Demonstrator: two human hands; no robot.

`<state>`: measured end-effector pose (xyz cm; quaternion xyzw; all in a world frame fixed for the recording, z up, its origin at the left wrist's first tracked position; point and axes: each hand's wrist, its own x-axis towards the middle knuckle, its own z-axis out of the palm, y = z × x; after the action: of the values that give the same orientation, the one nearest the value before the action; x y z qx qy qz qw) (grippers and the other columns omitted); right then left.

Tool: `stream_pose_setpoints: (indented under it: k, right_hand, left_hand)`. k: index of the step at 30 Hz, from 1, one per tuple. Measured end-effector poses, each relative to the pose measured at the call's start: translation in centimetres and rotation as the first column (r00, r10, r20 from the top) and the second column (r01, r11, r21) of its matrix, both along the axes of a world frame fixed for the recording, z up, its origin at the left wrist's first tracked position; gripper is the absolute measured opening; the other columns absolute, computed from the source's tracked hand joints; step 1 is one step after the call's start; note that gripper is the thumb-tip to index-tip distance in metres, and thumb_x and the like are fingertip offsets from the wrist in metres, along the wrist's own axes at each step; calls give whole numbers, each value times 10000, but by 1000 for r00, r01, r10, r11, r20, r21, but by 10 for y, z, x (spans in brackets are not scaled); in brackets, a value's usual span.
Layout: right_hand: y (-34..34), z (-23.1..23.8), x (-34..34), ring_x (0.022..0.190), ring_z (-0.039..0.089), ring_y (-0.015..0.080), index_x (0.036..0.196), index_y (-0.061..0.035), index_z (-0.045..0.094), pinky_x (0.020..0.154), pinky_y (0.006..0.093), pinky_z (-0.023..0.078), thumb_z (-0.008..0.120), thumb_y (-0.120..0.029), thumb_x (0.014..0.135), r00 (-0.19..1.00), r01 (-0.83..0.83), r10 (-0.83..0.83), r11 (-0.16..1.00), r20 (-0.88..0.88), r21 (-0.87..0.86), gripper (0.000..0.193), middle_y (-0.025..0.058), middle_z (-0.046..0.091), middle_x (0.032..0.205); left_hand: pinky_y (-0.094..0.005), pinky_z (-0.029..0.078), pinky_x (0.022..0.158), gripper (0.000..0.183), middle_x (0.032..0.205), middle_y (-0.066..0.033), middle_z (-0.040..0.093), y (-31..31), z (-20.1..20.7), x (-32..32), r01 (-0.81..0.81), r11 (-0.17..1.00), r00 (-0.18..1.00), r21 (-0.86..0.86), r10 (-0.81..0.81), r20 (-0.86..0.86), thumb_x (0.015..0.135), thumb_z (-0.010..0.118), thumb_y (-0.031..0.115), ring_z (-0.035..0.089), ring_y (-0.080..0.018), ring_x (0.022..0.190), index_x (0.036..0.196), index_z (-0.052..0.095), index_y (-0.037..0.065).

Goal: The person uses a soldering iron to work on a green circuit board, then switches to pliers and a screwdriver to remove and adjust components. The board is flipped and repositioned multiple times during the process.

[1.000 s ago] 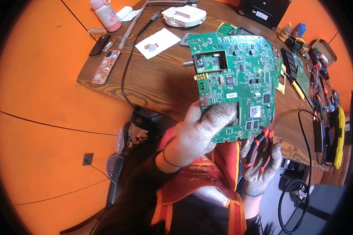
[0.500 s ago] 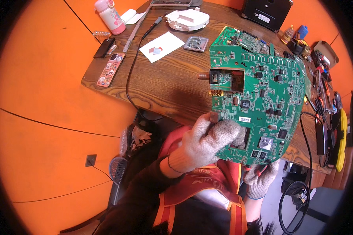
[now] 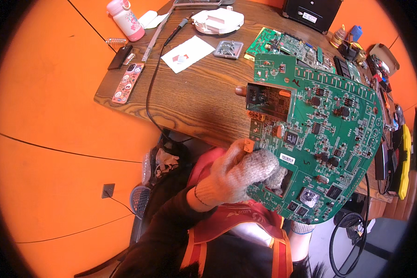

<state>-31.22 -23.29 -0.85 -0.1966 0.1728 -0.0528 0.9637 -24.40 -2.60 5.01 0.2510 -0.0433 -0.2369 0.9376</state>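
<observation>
A big green circuit board (image 3: 306,125), dotted with chips and a metal-walled square box, is held up over the near edge of the table. My left hand (image 3: 241,173), in a grey-white knitted glove, grips its lower left edge, thumb and fingers closed around it; one fingertip shows through an opening in the board. Beneath the board's lower edge, only the cuff and wrist of my gloved right hand (image 3: 303,227) can be seen. Its fingers are hidden behind the board, so what they hold is out of sight.
Another circuit board (image 3: 287,48) lies on the wooden table (image 3: 204,92). Nearby are a small tray of screws (image 3: 228,49), a white sheet (image 3: 187,54), a soldering iron (image 3: 178,30), a phone (image 3: 128,83) and a pink-white bottle (image 3: 125,21). Tools crowd the right side.
The board has tilted and come closer, its right side lower. My right hand, which showed a red-handled tool below the board, is now mostly covered by it. My left hand keeps its grip.
</observation>
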Motion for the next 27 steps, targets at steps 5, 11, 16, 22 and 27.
stream_pose_setpoints:
  k: [5,11,16,22,27]
  right_hand:
    - [-7,-10,-6,759,552,144,1003,-23,567,630,255,489,588,-76,898,1000,-18,17,997,-21,-69,120,56,563,911]
    - [-4,-5,-9,842,573,221,1105,-24,504,689,335,525,590,-108,880,1000,-5,5,999,-2,-50,254,100,547,998]
    - [5,16,2,754,679,276,1263,36,476,587,322,578,566,-184,922,996,87,-89,981,-5,-173,415,202,645,1048]
    - [4,35,12,915,643,284,1258,-40,480,754,384,537,543,-292,966,982,156,-99,904,160,-398,390,152,631,1091]
    - [0,37,4,922,628,283,1305,-24,456,763,372,529,537,-294,958,973,157,-76,909,217,-387,446,164,613,1145]
  left_hand:
    - [-314,497,701,263,932,-95,636,3,0,3,40,995,998,-87,-36,47,948,597,171,596,-157,784,1143,525,10]
    - [-313,492,690,230,907,-88,629,11,16,10,51,998,997,43,-53,51,956,583,169,592,-159,790,1116,559,5]
    - [-309,507,772,227,1041,-122,609,7,35,18,-247,749,936,614,20,352,904,621,41,621,-182,859,1115,570,-27]
    - [-386,508,733,215,896,-143,579,-15,43,21,-908,67,387,414,-246,888,794,716,129,610,-342,816,954,630,14]
    - [-381,537,770,270,1065,-162,616,-11,49,28,-990,-101,134,96,-487,863,764,674,-8,634,-335,918,1020,630,68]
